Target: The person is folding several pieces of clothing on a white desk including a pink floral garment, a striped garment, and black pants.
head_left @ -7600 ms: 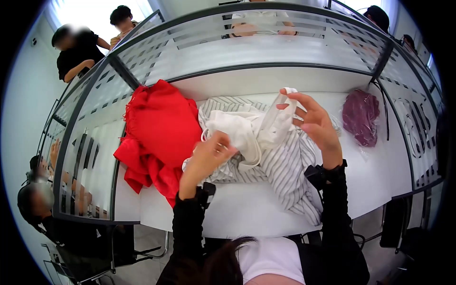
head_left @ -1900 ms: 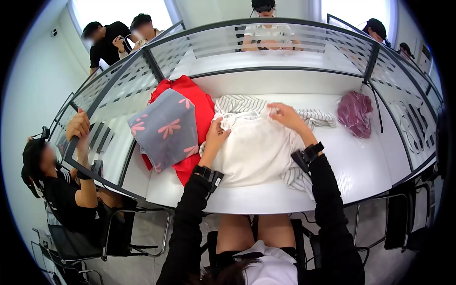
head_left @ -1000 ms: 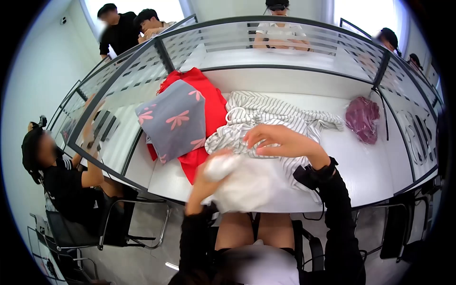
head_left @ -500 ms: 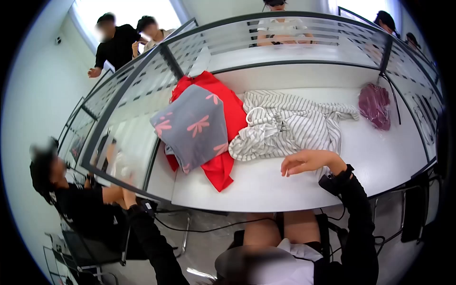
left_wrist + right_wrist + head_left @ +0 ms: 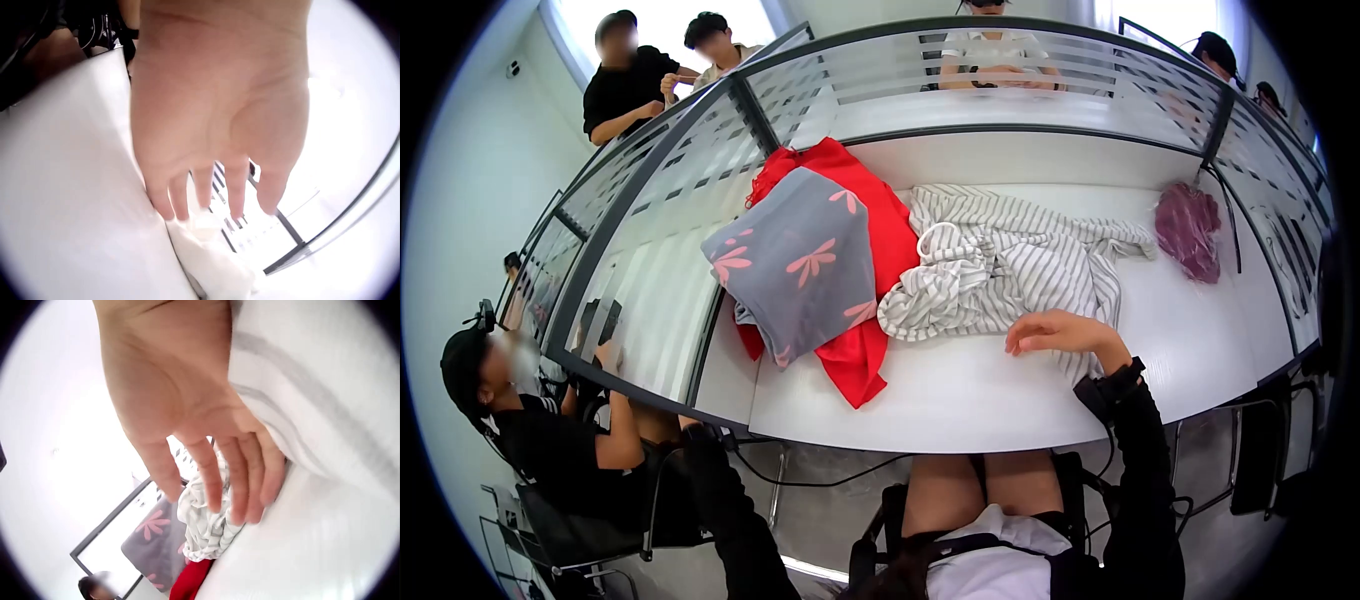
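My left hand (image 5: 219, 112) is low at the left, past the table's edge; in the head view it is mostly hidden behind the partition, its black sleeve (image 5: 735, 520) showing. Its fingers are extended and spread, and a white cloth (image 5: 215, 265) lies just beyond the fingertips. Over the table's front part, my right hand (image 5: 1055, 332) has its fingers loosely extended, holding nothing. Beside it is a crumpled white garment with grey stripes (image 5: 1040, 265), with a white cord loop (image 5: 938, 240) on its left part. The right wrist view shows striped fabric (image 5: 206, 525) behind the fingers.
At the left, a grey cloth with pink flowers (image 5: 800, 265) lies folded on a red cloth (image 5: 890, 220). A maroon item in clear plastic (image 5: 1188, 232) is at the back right. Partitions frame the white table (image 5: 960, 400). A person in black (image 5: 575, 440) sits at the left.
The white cloth, earlier spread over the striped garment, was bunched up and carried off the table to the lower left by my left hand. My right hand drew back. The flowered cloth was added.
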The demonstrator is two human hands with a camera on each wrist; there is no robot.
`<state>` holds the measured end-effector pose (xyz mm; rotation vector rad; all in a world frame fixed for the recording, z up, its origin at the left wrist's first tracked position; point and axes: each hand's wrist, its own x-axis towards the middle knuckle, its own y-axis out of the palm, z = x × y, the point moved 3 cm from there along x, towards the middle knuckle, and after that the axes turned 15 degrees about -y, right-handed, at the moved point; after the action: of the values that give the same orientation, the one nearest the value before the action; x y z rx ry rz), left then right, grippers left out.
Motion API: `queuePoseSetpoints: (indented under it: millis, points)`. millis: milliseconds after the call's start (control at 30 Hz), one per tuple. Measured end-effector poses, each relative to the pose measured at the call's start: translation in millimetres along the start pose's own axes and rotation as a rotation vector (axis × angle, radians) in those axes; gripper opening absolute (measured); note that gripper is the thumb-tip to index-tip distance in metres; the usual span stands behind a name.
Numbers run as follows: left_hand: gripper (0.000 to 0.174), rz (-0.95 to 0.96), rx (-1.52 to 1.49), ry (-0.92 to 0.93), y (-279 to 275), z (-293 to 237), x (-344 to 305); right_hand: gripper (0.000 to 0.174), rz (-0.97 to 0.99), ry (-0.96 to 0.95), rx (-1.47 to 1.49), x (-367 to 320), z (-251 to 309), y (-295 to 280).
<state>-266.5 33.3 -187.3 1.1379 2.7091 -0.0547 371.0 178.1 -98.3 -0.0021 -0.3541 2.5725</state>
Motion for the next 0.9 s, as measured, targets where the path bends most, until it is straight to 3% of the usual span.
queuePoseSetpoints:
  millis: [67,100,133,200,267,333,400,433,467,533,600,700,733,800,900]
  points:
    - [0.021,-0.060,-0.030,0.073,6,-13,-19,0.024,-0.104,0.003,-0.144,-4,-11,-10]
    - [0.021,-0.135,-0.089,0.154,5,-21,-32,0.023,-0.187,0.000,-0.066,-7,-24,-16]
    - [0.021,-0.262,-0.169,0.258,6,-31,-54,0.023,-0.217,-0.050,-0.122,-10,-29,-23]
    - [0.016,-0.703,-0.344,0.502,-3,-41,-112,0.022,-0.279,-0.148,-0.235,-17,-35,-36]
    - [0.013,-0.974,-0.156,0.574,-1,-58,-167,0.030,-0.388,-0.125,-0.292,-25,-48,-57]
    - [0.010,-0.746,-0.170,0.857,73,-100,-224,0.036,-0.541,-0.212,-0.207,-35,-67,-83]
    - [0.010,-0.368,-0.077,0.968,138,-122,-253,0.046,-0.681,-0.117,-0.433,-49,-73,-110]
    - [0.011,-0.228,-0.004,0.924,164,-125,-259,0.050,-0.745,-0.252,-0.466,-59,-87,-123]
    - [0.015,-0.048,0.195,0.945,188,-129,-260,0.056,-0.785,-0.279,-0.678,-67,-74,-127]
    - [0.028,0.117,0.353,0.805,252,-144,-257,0.059,-0.818,-0.164,-0.946,-92,-67,-144]
    - [0.047,-0.046,0.655,0.643,285,-133,-230,0.063,-0.960,-0.010,-0.990,-118,-79,-159]
    - [0.080,-0.228,0.895,0.757,316,-103,-202,0.050,-1.124,-0.067,-1.082,-138,-85,-166]
    - [0.074,-0.375,1.050,0.664,323,-96,-202,0.045,-1.189,-0.060,-1.065,-135,-81,-164]
    - [0.074,-0.470,1.169,0.625,335,-93,-212,0.030,-1.302,-0.179,-1.112,-125,-70,-155]
    - [0.075,-0.354,0.948,0.752,327,-89,-214,0.020,-1.367,-0.178,-0.997,-113,-35,-141]
